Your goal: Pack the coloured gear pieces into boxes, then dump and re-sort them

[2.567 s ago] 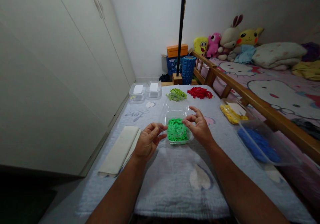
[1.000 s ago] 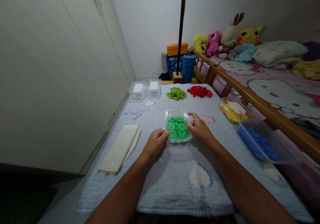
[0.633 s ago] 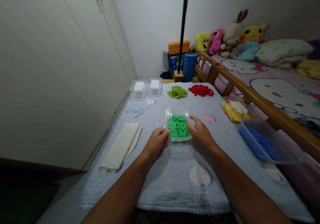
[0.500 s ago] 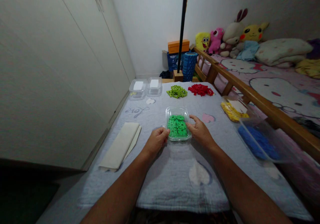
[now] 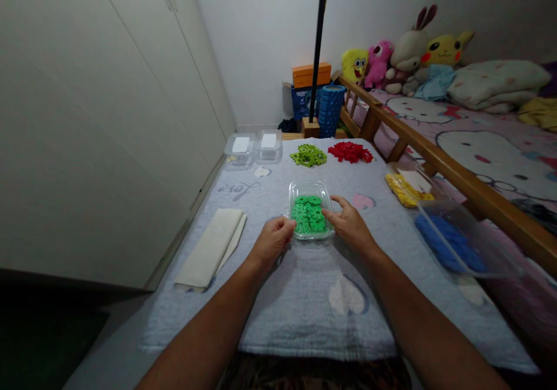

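A clear plastic container [image 5: 300,188] with green snowflake-shaped pieces [image 5: 308,215] in it is between my hands at the middle of the cloth-covered table. My left hand [image 5: 276,234] grips its near left corner, fingers curled and thumb at the rim. At the right side, my right hand [image 5: 348,221] holds the wall, thumb over the rim and fingers along the outside. Farther back lie a loose pile of lime-green pieces [image 5: 308,155] and a loose pile of red pieces [image 5: 350,152].
Two clear containers [image 5: 268,140] with white labels stand at the back left. Folded cream sheets [image 5: 211,249] lie at left. Along the right edge are containers of yellow pieces [image 5: 404,190] and blue pieces [image 5: 448,242], beside a wooden bed rail [image 5: 418,146]. A black pole [image 5: 318,47] rises behind.
The view has tilted down slightly, so most things sit a little higher in it. Both hands still hold the container, with almost no other movement.
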The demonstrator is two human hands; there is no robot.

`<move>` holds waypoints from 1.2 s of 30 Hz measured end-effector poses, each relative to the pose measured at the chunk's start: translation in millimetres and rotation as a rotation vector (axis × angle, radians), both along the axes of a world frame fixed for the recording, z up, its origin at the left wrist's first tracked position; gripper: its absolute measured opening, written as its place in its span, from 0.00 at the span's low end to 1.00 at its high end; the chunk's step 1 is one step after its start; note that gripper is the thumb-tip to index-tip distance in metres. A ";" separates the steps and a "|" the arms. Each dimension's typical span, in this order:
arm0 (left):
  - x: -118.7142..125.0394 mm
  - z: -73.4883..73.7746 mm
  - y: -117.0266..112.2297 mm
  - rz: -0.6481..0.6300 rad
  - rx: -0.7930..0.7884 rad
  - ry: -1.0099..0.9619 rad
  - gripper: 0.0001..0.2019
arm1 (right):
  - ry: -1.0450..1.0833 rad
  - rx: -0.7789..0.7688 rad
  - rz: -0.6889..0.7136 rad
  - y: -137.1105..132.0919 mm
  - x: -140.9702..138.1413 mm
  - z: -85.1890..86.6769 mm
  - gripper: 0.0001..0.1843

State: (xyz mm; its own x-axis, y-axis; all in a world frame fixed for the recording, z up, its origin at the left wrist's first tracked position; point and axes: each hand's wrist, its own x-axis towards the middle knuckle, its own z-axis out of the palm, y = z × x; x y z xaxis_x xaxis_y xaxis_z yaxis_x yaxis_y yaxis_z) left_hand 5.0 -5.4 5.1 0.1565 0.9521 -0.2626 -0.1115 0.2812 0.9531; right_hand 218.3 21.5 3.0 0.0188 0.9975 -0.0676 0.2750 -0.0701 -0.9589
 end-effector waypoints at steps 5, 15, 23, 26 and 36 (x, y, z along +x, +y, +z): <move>0.5 0.1 -0.9 0.006 -0.010 -0.003 0.23 | 0.021 -0.150 0.158 -2.4 15.4 7.5 0.52; -1.8 -0.3 -0.2 -0.018 -0.010 0.142 0.21 | 0.179 -0.256 0.376 -9.5 24.3 21.2 0.60; -4.7 -3.1 2.0 -0.100 -0.003 0.226 0.25 | 0.241 -0.287 0.388 -9.1 27.0 16.5 0.59; -4.0 -0.4 0.6 -0.081 -0.018 0.191 0.25 | 0.256 -0.301 0.389 -9.9 27.5 16.4 0.60; -0.8 -1.5 -0.5 -0.033 -0.058 0.134 0.24 | 0.257 -0.316 0.383 -12.8 25.4 20.4 0.60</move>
State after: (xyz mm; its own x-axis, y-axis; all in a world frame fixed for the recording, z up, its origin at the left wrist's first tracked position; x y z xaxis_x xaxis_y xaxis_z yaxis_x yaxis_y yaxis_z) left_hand 4.3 -5.9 3.6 0.1473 0.9295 -0.3380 0.0262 0.3380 0.9408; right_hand 243.7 8.7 23.3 -0.3975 0.8605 -0.3186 0.0974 -0.3057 -0.9471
